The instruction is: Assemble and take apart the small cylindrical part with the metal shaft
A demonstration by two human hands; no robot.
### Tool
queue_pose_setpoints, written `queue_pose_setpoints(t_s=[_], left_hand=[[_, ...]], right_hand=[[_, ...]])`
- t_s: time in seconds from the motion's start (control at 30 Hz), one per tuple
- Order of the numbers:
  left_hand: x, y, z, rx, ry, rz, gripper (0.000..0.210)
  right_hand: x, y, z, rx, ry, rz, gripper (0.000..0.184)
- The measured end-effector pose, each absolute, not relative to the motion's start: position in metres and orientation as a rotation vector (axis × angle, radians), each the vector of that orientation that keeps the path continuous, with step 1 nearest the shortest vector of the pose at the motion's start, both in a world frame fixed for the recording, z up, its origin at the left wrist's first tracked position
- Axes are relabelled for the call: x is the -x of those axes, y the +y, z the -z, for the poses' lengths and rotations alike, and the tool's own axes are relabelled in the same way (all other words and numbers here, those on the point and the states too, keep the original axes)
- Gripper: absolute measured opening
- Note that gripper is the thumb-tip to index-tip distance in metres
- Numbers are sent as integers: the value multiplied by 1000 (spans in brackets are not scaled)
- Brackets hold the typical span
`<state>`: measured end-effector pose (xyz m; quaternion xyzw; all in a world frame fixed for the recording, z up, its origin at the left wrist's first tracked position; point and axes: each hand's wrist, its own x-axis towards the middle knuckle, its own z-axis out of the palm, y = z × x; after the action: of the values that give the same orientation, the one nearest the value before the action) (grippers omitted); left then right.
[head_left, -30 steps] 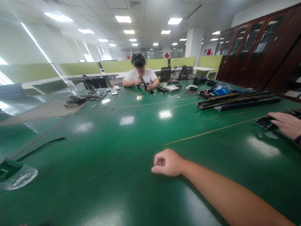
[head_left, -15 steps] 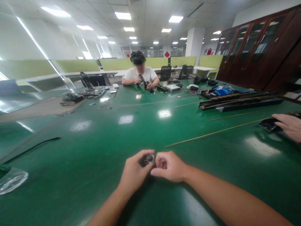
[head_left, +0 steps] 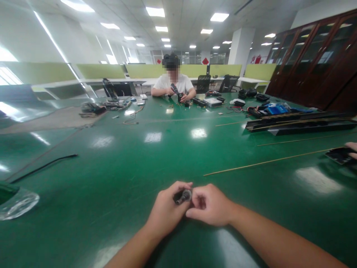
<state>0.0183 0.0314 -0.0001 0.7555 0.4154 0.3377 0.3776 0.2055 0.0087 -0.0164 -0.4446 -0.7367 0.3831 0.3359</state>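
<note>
My left hand [head_left: 168,209] is wrapped round a small grey metal part [head_left: 184,196]. The part has a round, disc-like face and a short shaft that points down toward me. Close against its right side is my right hand [head_left: 211,204], fingers curled and thumb reaching toward the left hand. Whatever lies inside the right hand's curl is hidden. Both hands are just above the green tabletop [head_left: 125,193], near its front.
Thin brass-coloured rods [head_left: 264,162] and black channels [head_left: 304,126] lie to the right. Another person's hand [head_left: 353,147] touches a black part [head_left: 338,154] there. A person in white [head_left: 173,85] sits opposite with a power tool [head_left: 174,89]. A clear vessel [head_left: 22,204] stands left.
The view has shifted, so the scene sits further right. In my left hand the metal part has tilted, and its shaft shows longer. The co-worker's hand at right is now mostly out of view.
</note>
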Motion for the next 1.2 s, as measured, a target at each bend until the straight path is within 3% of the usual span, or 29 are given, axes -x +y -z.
queue_pose_setpoints(t_s=[0.37, 0.67, 1.2], left_hand=[[-20, 32, -1, -1881, 1085, -895, 34], [-20, 32, -3, -1971, 1083, -939, 22], [-19, 33, 4, -2000, 1051, -969, 19]], right_hand=[[-205, 7, 13, 1200, -1930, -988, 30], [-205, 8, 15, 1207, -1927, -1017, 30], [-205, 9, 17, 1218, -1940, -998, 29]])
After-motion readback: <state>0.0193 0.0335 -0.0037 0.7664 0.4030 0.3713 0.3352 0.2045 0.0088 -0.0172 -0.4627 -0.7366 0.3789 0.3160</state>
